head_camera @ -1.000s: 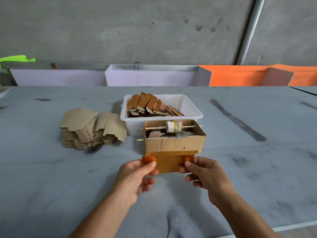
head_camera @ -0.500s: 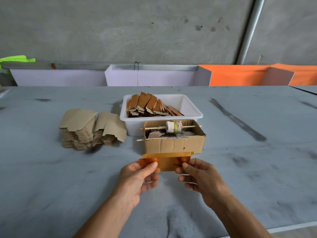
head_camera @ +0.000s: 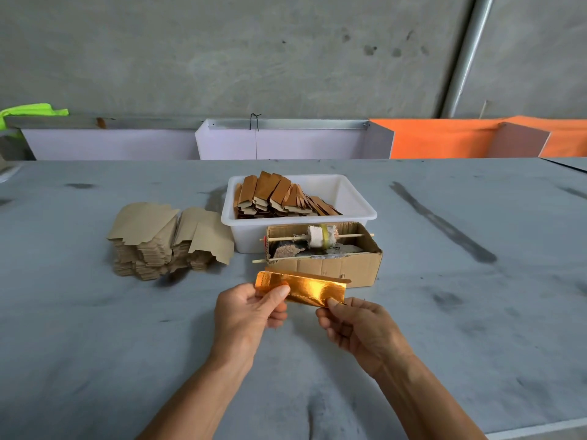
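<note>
Your left hand (head_camera: pixel 247 312) pinches the left end of the gold foil sheet (head_camera: pixel 305 289), with the thumb pressed on its shiny face and the curled fingers behind it. Your right hand (head_camera: pixel 359 328) pinches the sheet's lower right corner between the thumb tip and forefinger, and its other fingers are curled under the palm. You hold the sheet clear of the worktop (head_camera: pixel 95 328), about midway between the left and right edges and nearer the near edge than the far one. It runs lengthwise between your hands, tilted a little down to the right, and a narrow strip along its top edge is folded over.

Just beyond the sheet, an open cardboard box (head_camera: pixel 333 266) sits on the worktop. A thin stick (head_camera: pixel 349 235) lies across its top, with a roll of white cloth (head_camera: pixel 320 236) around its middle. I cannot make out the grey scraps lying under the roll. A white tub (head_camera: pixel 349 198) touches the box's far side and holds a leaning row of folded gold-brown pieces (head_camera: pixel 276 195). Toward the left edge, just beside the tub, are two stacks of plain brown paper blanks (head_camera: pixel 168 239).
</note>
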### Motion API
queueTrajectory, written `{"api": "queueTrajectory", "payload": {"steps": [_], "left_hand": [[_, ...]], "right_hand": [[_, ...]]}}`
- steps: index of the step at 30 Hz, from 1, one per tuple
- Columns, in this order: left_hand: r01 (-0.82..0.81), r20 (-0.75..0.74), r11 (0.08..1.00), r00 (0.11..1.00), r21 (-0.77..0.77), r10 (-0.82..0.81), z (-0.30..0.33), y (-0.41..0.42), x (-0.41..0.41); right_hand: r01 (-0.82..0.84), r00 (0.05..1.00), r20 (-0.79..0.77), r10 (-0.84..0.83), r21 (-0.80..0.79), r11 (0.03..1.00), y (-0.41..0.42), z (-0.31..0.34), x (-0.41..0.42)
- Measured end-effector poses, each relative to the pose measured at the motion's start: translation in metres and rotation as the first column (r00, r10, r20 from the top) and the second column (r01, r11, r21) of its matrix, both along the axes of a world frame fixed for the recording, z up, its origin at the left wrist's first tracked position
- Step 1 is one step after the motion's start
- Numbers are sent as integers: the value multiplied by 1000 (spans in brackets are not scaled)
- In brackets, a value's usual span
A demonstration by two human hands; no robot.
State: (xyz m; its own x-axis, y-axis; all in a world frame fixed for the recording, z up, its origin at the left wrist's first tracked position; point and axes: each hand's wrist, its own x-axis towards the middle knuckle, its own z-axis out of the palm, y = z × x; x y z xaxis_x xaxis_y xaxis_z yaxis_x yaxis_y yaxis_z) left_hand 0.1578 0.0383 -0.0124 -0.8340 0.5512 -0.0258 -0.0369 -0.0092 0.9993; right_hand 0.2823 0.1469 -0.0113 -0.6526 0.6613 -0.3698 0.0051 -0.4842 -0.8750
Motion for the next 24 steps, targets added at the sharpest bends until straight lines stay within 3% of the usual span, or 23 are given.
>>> {"api": "queueTrajectory", "payload": {"steps": [7,15,24], "left_hand": [[100,124,995,987,0,-99,10,-2,-4],[3,206,999,978,35,-10,9,3,2],[-111,28,981,994,160,108,3,4,10]], "right_hand": [[-3,1000,19,2,14,1000,6,6,4],[93,995,46,-92,-38,995,3,8,-1],[338,940,-58,-335,73,938,-11,5,-12]]}}
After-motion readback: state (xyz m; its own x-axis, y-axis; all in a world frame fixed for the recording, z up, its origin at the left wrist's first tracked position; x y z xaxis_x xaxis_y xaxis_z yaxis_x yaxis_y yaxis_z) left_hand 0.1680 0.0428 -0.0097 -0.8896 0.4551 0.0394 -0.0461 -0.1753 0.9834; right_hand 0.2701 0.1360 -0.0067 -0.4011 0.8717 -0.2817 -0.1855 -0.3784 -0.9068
